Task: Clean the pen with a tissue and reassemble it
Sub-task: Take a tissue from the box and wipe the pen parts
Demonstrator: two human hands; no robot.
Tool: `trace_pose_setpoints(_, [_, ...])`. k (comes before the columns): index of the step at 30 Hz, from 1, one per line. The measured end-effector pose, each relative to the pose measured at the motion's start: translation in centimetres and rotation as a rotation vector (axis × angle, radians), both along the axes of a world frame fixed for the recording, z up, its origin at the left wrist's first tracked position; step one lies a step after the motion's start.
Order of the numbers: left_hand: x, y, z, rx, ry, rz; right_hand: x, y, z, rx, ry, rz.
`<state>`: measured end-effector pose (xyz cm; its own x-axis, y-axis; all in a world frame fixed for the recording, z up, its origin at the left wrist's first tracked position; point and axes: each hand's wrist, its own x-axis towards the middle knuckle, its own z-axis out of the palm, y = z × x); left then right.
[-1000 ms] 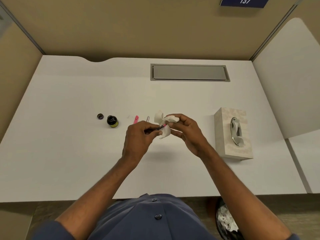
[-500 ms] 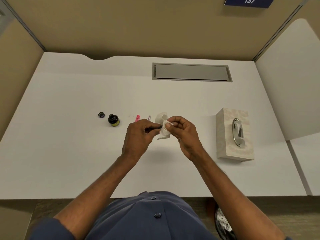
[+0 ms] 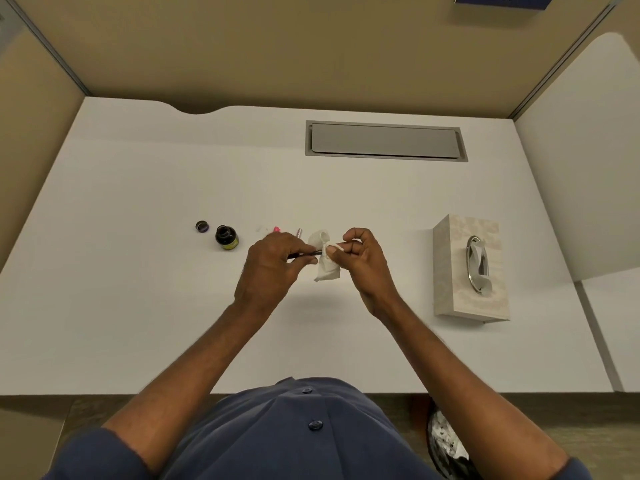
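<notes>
My left hand (image 3: 270,268) pinches a thin dark pen part (image 3: 304,254) that points to the right above the desk. Its tip goes into a crumpled white tissue (image 3: 325,261), which my right hand (image 3: 360,261) pinches between thumb and fingers. Behind my left hand, a pink pen piece (image 3: 276,229) and a small clear pen piece (image 3: 299,232) lie on the white desk (image 3: 138,289), both partly hidden by the hand.
An open dark ink bottle (image 3: 226,237) stands left of my hands, its small cap (image 3: 202,226) beside it. A beige tissue box (image 3: 469,268) sits to the right. A grey cable flap (image 3: 386,141) is set in the desk's back. A bin (image 3: 446,448) is below the desk edge.
My right hand has slid the tissue along the pen part toward my left hand and turned it slightly; the pink tip seen earlier is now covered. The view shifted a little.
</notes>
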<state>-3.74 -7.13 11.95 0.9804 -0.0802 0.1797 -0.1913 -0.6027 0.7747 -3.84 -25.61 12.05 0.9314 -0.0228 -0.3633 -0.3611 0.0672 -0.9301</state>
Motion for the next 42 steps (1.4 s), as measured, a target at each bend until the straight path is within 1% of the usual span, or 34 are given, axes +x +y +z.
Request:
trace_pose_setpoints(2, [-0.2, -0.1, -0.3, 0.036, -0.041, 0.005, -0.1, 0.6, -0.3, 0.029, 0.005, -0.043])
trace_pose_setpoints(5, [-0.1, -0.1, -0.3, 0.019, -0.035, -0.029, -0.2, 0.7, -0.4, 0.02, -0.038, -0.051])
trace_pose_setpoints(9, [0.0, 0.4, -0.1, 0.063, 0.001, -0.116, -0.2, -0.2, -0.1, -0.097, -0.117, 0.065])
trace_pose_setpoints(12, [-0.2, 0.1, -0.1, 0.091, -0.019, -0.109, 0.0, -0.4, -0.1, -0.16, -0.144, 0.119])
trace_pose_setpoints(14, [-0.2, -0.3, -0.1, 0.092, 0.022, -0.083, 0.1, -0.3, -0.1, -0.231, -0.187, 0.139])
trace_pose_setpoints(17, [-0.2, -0.5, 0.1, 0.03, 0.164, -0.019, 0.6, -0.3, -0.2, -0.338, -0.259, 0.126])
trace_pose_setpoints(19, [-0.2, -0.3, 0.1, -0.035, 0.233, 0.036, 1.0, -0.8, -0.4, -0.337, -0.278, 0.056])
trace_pose_setpoints(21, [-0.1, 0.1, 0.1, -0.064, 0.266, 0.077, 1.6, -1.6, -0.3, -0.313, -0.291, -0.013])
trace_pose_setpoints(23, [-0.1, 0.3, 0.1, -0.088, 0.27, 0.089, 1.9, -2.1, 0.0, -0.318, -0.285, -0.009])
trace_pose_setpoints(28, [-0.1, -0.4, 0.6, -0.094, 0.248, 0.076, 1.2, -1.2, -0.1, -0.247, -0.197, 0.215])
trace_pose_setpoints(32, [-0.2, -0.7, 0.4, -0.083, 0.234, 0.051, 1.1, -0.9, -0.6, -0.255, -0.166, 0.206])
trace_pose_setpoints(35, [-0.3, -1.0, 0.3, -0.085, 0.212, 0.05, 1.2, -0.7, -1.0, -0.323, -0.189, 0.225])
trace_pose_setpoints(37, [-0.3, -1.1, -0.1, -0.109, 0.237, 0.049, 1.1, -0.4, -1.3, -0.361, -0.231, 0.217])
trace_pose_setpoints(39, [0.0, -0.9, -0.5, -0.166, 0.319, 0.042, 1.2, -0.2, -1.5, -0.36, -0.253, 0.165])
trace_pose_setpoints(41, [0.1, -0.4, -1.0, -0.295, 0.442, 0.075, 1.5, -0.6, -1.8, -0.293, -0.216, 0.054])
trace_pose_setpoints(42, [0.0, -0.1, -1.2, -0.402, 0.52, 0.119, 1.8, -0.9, -1.9, -0.245, -0.187, -0.005])
